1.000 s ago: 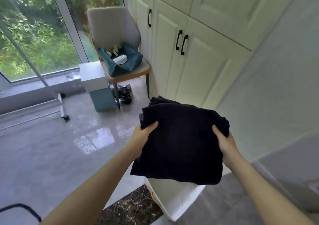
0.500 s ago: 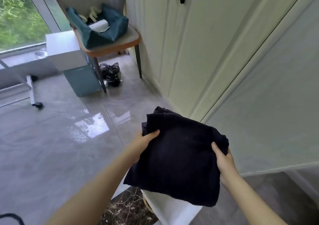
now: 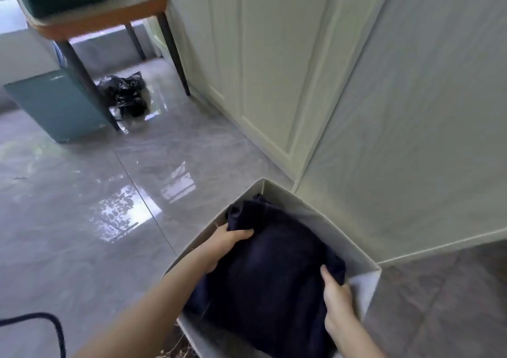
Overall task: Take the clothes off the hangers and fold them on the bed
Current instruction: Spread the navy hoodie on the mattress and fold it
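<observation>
Glossy grey floor tiles (image 3: 82,206) run up to a pale cupboard (image 3: 260,56) and a wall panel. On the floor against that panel stands an open white box (image 3: 365,283). Folded dark clothes (image 3: 274,270) sit within the box opening, held from both sides. Left hand (image 3: 222,243) reaches in over the box's left wall, forearm extended, thumb laid across the top of the cloth and fingers hidden beneath, gripping the edge. Right hand (image 3: 338,300) grips the opposite edge near the right wall, thumb on top, fingers tucked under. A chair (image 3: 104,17) stands at upper left, with a black bag (image 3: 124,97) beneath it.
</observation>
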### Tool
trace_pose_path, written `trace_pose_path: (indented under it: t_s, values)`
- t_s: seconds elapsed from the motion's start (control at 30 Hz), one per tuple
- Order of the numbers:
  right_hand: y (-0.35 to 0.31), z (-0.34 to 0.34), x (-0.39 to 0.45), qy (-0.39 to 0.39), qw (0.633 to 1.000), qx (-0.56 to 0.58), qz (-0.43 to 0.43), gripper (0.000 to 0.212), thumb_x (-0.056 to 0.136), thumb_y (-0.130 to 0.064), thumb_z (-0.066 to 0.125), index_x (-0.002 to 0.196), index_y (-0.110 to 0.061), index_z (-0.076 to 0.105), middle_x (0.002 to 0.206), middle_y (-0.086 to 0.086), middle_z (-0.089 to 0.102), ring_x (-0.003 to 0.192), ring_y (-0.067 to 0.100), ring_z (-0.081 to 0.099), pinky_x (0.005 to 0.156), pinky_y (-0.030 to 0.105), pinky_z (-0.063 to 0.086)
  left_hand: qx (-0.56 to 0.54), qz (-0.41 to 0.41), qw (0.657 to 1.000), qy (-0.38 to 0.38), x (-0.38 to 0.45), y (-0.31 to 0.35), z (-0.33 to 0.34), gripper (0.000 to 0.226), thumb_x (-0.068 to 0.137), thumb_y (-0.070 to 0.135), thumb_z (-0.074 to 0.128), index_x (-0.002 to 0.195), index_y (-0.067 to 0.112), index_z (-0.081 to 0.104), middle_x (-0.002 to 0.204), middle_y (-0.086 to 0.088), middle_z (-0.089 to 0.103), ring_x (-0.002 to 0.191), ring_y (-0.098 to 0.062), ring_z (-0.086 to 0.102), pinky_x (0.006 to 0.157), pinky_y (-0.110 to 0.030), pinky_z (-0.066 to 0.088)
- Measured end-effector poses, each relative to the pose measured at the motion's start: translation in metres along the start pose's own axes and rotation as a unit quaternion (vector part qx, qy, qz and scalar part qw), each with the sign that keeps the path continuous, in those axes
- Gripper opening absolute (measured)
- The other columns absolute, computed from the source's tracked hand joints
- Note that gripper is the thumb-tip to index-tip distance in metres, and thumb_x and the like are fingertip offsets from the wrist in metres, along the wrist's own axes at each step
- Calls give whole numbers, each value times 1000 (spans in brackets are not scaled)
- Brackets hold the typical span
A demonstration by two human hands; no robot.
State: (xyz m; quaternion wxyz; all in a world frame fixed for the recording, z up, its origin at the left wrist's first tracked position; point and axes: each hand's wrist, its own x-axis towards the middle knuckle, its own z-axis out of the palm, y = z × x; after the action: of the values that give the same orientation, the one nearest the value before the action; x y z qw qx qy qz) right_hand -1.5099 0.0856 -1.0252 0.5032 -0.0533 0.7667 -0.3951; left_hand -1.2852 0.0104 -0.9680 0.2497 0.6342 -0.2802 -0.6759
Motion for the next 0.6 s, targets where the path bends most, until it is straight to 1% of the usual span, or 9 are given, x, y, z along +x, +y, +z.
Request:
trace_pose_path:
  t_s: [0.03,0.1,0.17,0.27,0.33,0.4,0.47,0.53,0.6]
  values:
    - [10,2,12,7,1000,13,6,54,87,-28,65,134,-8,46,125,7,57,114,30,54,101,43,43,10,-2,1000,-4,11,-7,5,18,86,17,67,104,17,63,96,-5,71,88,-23,67,79,-35,54]
    - [21,5,28,22,999,37,8,55,87,-25,65,135,-6,45,130,12,55,117,31,53,103,45,41,23,-8,1000,-13,29,-17,12,17,87,18,66,104,17,62,93,-4,70,83,-21,67,74,-32,54]
    - [33,12,47,46,997,59,5,53,89,-20,63,136,-7,44,132,14,53,119,32,52,104,46,40,50,-9,999,-18,51,-27,17,24,87,21,66,110,17,61,93,-3,69,83,-19,66,71,-29,53]
    - [38,24,70,68,995,77,-16,51,90,-17,61,137,-8,43,135,15,51,120,33,51,104,45,40,85,1,996,-4,80,-36,20,43,85,31,68,123,18,56,110,-3,66,97,-21,63,88,-32,50]
    - [39,31,81,79,994,67,-26,53,91,-15,59,139,-6,41,137,16,49,121,33,50,103,40,40,97,19,995,26,92,-40,21,43,84,31,69,124,23,54,117,2,62,101,-18,60,91,-29,46]
    - [43,35,88,93,993,67,-27,53,91,-16,59,140,-7,40,138,16,48,121,34,49,99,39,39,110,38,992,41,102,-46,23,44,85,27,69,126,24,54,119,2,61,101,-17,59,90,-26,44]
    - [47,40,91,102,992,63,-27,52,91,-18,58,140,-8,41,136,18,49,119,35,50,97,38,40,116,51,991,46,112,-52,24,48,85,19,69,130,17,53,124,-2,61,108,-21,59,94,-27,44]
    - [55,43,96,112,991,69,-22,51,91,-18,58,139,-9,42,135,17,50,118,35,51,97,39,40,106,55,992,41,124,-59,25,48,85,10,67,130,12,52,123,-4,60,111,-24,59,97,-30,44]
    - [64,46,103,111,990,85,-10,51,91,-17,59,139,-10,43,134,16,51,117,35,52,99,41,42,84,47,995,36,135,-63,25,45,84,2,64,127,11,54,113,-4,63,102,-25,61,89,-31,47]
